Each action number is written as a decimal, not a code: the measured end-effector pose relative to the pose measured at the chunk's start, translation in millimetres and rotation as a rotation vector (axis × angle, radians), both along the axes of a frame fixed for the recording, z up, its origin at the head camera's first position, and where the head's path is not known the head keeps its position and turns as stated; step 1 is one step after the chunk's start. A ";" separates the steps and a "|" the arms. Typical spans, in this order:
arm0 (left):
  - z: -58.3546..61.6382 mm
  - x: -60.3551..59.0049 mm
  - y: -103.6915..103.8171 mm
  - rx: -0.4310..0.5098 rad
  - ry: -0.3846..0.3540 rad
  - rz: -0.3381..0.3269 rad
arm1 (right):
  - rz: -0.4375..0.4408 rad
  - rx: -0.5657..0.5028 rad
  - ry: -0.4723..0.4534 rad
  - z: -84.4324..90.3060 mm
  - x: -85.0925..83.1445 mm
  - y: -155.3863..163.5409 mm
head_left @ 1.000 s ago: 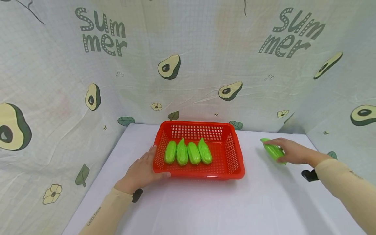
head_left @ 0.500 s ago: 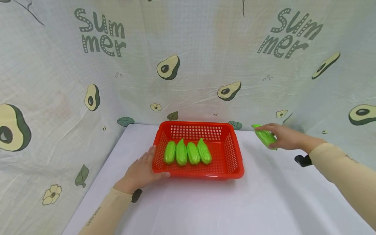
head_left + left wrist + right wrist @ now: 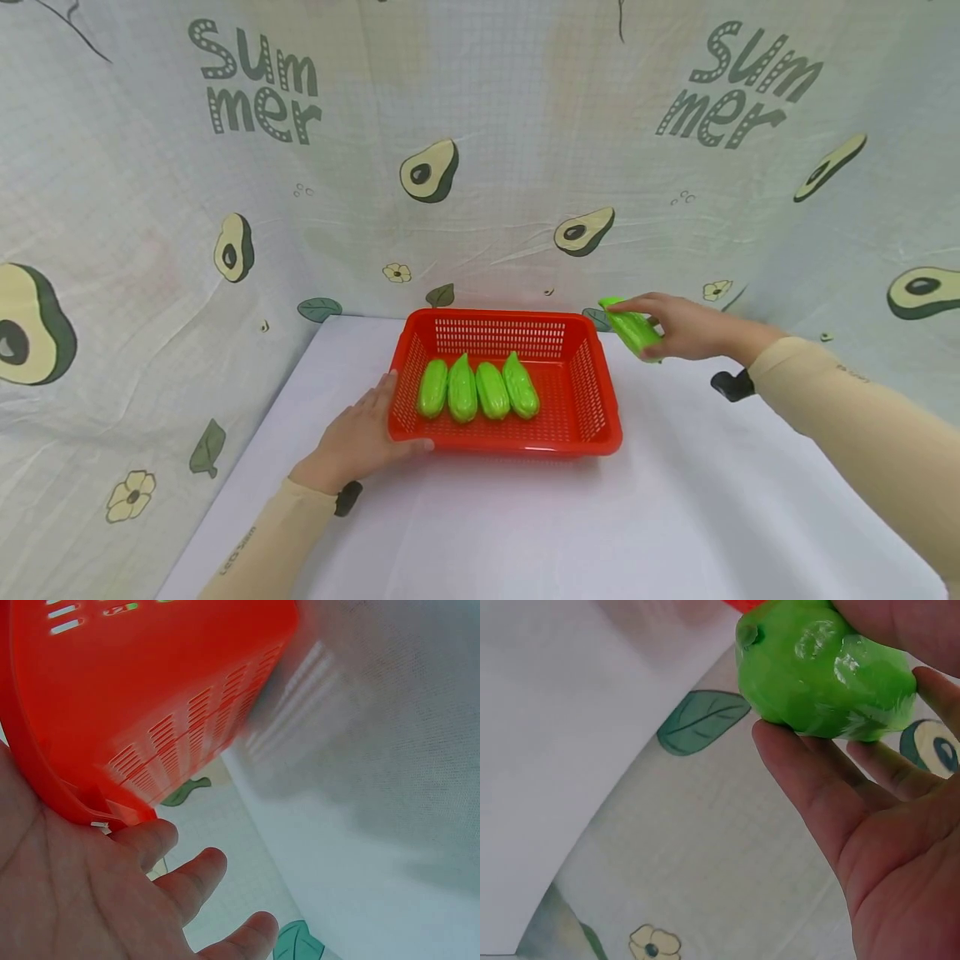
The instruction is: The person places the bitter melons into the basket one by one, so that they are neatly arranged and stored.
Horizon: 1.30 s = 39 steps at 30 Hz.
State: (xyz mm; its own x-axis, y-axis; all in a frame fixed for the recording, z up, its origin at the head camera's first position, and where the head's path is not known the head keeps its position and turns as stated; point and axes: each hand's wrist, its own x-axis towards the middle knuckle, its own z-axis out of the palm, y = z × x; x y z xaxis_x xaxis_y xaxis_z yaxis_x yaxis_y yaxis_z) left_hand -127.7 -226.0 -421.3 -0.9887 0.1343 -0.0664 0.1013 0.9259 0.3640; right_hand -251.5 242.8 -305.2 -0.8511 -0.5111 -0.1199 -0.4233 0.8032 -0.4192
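The right hand (image 3: 693, 329) gripped a green gourd (image 3: 633, 329) in curled fingers, off the table, just beside the basket's (image 3: 607, 417) far right corner. The left hand (image 3: 360, 442), fingers straight, pressed against the basket's left wall, apparently steadying it; four gourds (image 3: 477, 389) lay inside.

Red perforated basket (image 3: 592, 400): one, on the white bench (image 3: 480, 525). Green toy vegetables: five in all, four side by side in a row inside the basket (image 3: 477, 389), one held in the air by the right hand (image 3: 632, 327). Hands: two, the right hand (image 3: 693, 327) and the left hand (image 3: 360, 437).
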 end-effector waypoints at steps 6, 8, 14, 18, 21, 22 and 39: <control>0.2 0.5 -0.3 0.006 0.002 0.005 | 0.019 -0.036 -0.064 -4.6 -4.8 -33.1; -0.4 0.5 -0.4 0.002 0.005 0.002 | 0.035 -0.041 -0.073 -8.0 -6.5 -42.6; -1.2 0.1 -0.5 0.004 0.013 -0.003 | 0.089 -0.032 -0.085 -24.2 -12.0 -65.7; -2.1 -0.9 -0.8 -0.001 0.018 -0.007 | 0.099 0.012 -0.100 -33.8 -14.4 -76.5; -3.0 -1.4 -1.4 -0.005 0.018 -0.008 | 0.103 0.043 -0.115 -39.1 -16.6 -81.9; -3.2 -1.4 -1.6 -0.005 0.018 -0.007 | 0.104 0.050 -0.118 -40.5 -17.5 -83.7; -3.8 -2.2 -1.4 0.003 0.021 -0.005 | 0.074 0.203 -0.281 -55.7 -23.5 -113.3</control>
